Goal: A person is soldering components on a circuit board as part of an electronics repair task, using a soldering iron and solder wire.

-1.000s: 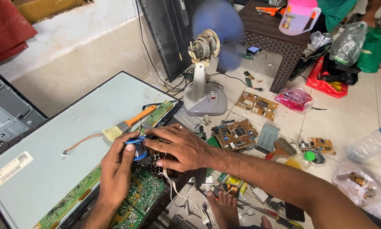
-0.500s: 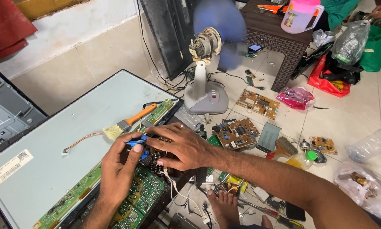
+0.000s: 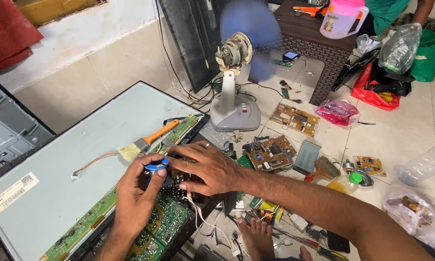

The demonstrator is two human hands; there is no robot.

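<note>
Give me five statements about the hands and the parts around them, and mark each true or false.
1. The left hand holds a small blue round object. True.
2. The right hand lies flat on the bare floor. False: it rests on the circuit board.
3. An orange-handled brush lies on the panel. True.
4. The fan lies tipped over. False: it stands upright.
5. A pink-lidded jug stands on the dark table. True.

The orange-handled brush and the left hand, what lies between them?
Head view: only a short stretch of green circuit board separates the brush from the left hand.
</note>
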